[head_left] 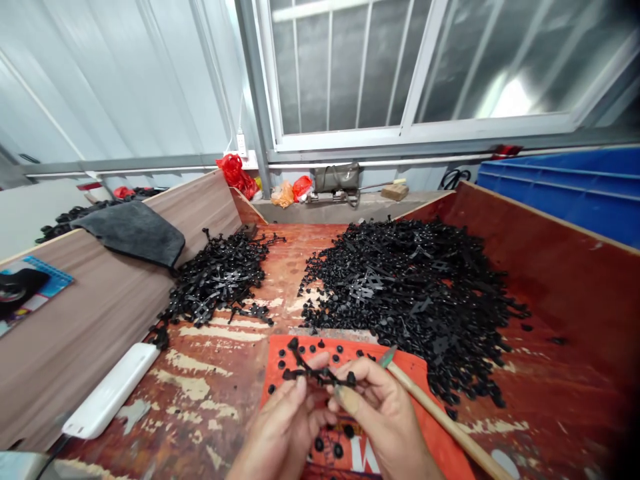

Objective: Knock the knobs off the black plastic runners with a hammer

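Both hands meet low in the middle of the view over an orange-red sheet (425,373). My left hand (285,427) and my right hand (380,413) together pinch a black plastic sprue (315,373) with small round pieces on its branches. A wooden-handled tool (440,417) with a greenish blade tip runs under my right hand, its tip beside my right fingers. Several loose black round pieces (330,347) lie on the sheet near the hands.
A big pile of black plastic parts (415,287) lies right of centre and a smaller pile of sprues (220,277) to the left, inside a worn red wooden tray (550,267). A white power bank (110,390), a dark cloth (135,230) and a blue crate (570,187) surround it.
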